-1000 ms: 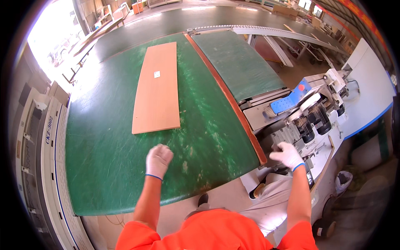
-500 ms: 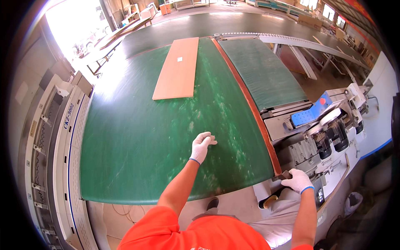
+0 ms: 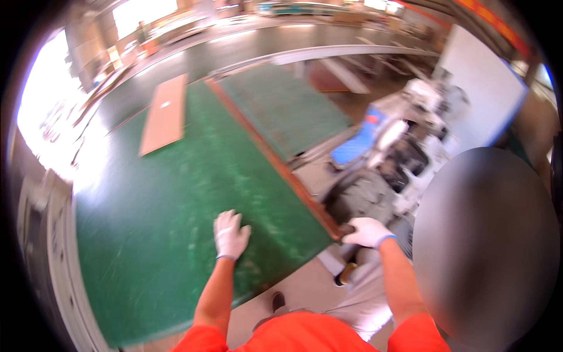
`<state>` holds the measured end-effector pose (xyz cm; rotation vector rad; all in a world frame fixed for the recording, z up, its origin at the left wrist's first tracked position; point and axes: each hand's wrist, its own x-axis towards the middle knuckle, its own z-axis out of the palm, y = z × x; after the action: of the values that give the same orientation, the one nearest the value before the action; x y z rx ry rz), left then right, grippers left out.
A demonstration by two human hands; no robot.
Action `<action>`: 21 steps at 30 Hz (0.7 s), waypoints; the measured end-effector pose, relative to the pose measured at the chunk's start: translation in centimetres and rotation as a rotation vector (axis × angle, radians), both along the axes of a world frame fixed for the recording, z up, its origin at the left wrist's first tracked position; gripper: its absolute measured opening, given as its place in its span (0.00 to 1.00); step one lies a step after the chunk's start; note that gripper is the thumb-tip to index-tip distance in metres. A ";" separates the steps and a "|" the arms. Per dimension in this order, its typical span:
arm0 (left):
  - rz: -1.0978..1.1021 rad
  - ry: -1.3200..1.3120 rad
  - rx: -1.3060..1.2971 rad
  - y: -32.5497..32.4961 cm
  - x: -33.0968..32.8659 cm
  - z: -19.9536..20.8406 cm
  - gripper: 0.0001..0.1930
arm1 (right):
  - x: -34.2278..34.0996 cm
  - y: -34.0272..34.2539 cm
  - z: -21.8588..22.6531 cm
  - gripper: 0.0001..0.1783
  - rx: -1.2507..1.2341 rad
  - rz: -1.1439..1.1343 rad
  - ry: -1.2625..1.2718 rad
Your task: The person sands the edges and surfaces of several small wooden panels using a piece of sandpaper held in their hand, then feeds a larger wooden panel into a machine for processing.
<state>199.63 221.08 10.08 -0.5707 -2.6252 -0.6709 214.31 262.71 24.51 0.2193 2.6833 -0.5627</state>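
My left hand (image 3: 231, 234), in a white glove with a blue cuff, is over the near part of a green conveyor belt (image 3: 152, 234). Its fingers are spread and hold nothing. My right hand (image 3: 368, 233), gloved the same way, is closed at the near end of the red-brown strip (image 3: 264, 149) along the belt's right side. A small dark brown piece (image 3: 346, 230) shows at its fingertips; the palm side is hidden. Farther up the belt lies a flat, light wood-coloured panel (image 3: 165, 120) with a small white label, out of reach of both hands.
Right of the strip are a second green belt section (image 3: 281, 105) and machinery with a blue part (image 3: 359, 141) and dark motors (image 3: 404, 161). A white machine housing (image 3: 61, 270) runs along the left. A large grey blurred oval (image 3: 487, 246) hides the right side.
The view has swung right, so the panel and belt appear farther left. My left hand's fingers have gone from loosely curled to spread. My right hand stays at the strip's end.
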 end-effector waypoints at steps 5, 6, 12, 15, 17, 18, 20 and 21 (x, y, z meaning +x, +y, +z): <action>0.111 -0.051 0.007 -1.3 0.3 -1.2 0.23 | -0.4 -0.5 1.9 0.34 0.036 -0.025 -0.138; 0.108 -0.054 0.004 -1.2 0.2 -1.2 0.23 | 0.0 -0.4 1.9 0.34 0.035 -0.040 -0.142; 0.124 -0.069 -0.010 -2.1 0.1 -1.7 0.23 | 0.3 -0.9 2.2 0.34 0.070 -0.031 -0.170; 0.133 -0.066 -0.014 -2.7 0.0 -1.9 0.23 | 0.0 -1.4 2.4 0.33 0.068 -0.028 -0.183; 0.136 -0.071 -0.001 -2.3 -0.1 -1.9 0.22 | 0.4 -1.3 1.8 0.30 0.074 -0.036 -0.109; 0.143 -0.066 -0.003 -2.5 -0.2 -1.8 0.22 | 0.5 -1.4 1.5 0.29 0.071 -0.033 -0.068; 0.155 -0.058 -0.008 -2.7 -0.4 -1.6 0.22 | 0.3 -1.3 1.4 0.29 0.062 -0.025 -0.058; 0.157 -0.057 -0.013 -2.7 -0.5 -1.5 0.22 | 0.2 -1.2 1.4 0.29 0.068 -0.024 -0.063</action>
<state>199.15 218.43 8.56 -0.3494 -2.6945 -0.6301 214.54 261.48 25.92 0.2841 2.6444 -0.4652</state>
